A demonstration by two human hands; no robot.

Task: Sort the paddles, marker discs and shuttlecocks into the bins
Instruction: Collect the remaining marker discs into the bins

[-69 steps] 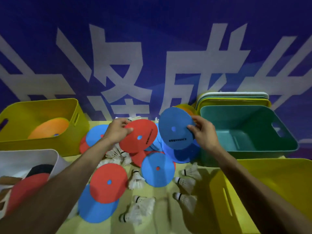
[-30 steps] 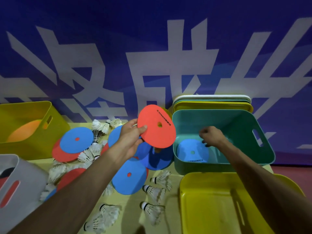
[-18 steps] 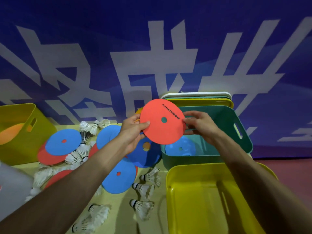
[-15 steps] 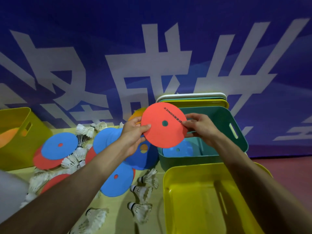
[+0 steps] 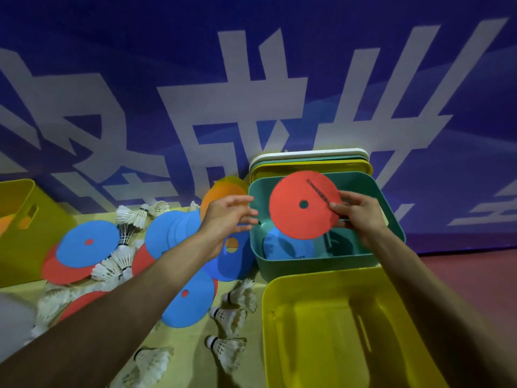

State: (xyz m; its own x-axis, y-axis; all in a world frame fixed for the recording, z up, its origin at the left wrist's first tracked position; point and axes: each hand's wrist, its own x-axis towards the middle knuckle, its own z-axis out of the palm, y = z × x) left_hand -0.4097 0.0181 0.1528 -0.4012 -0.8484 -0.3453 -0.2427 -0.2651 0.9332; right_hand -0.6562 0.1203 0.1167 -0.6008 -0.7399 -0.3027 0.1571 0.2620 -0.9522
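Loose discs (image 5: 86, 245) and shuttlecocks (image 5: 228, 317) lay on the table (image 5: 187, 345) at the left. The left hand (image 5: 228, 217) hovered with fingers spread and relaxed, holding nothing, just left of the red disc (image 5: 296, 217). That disc hung above the teal bin (image 5: 316, 266), pinched at its right edge by the right hand (image 5: 361, 217). To finish well, I judged, the right hand should tip the disc flat, lower it inside the walls onto the blue disc (image 5: 279, 247) lying there, and let go low. Being round, the disc had no long axis. Its face stood nearly upright toward the camera, and its printed strip ran from upper left to lower right.
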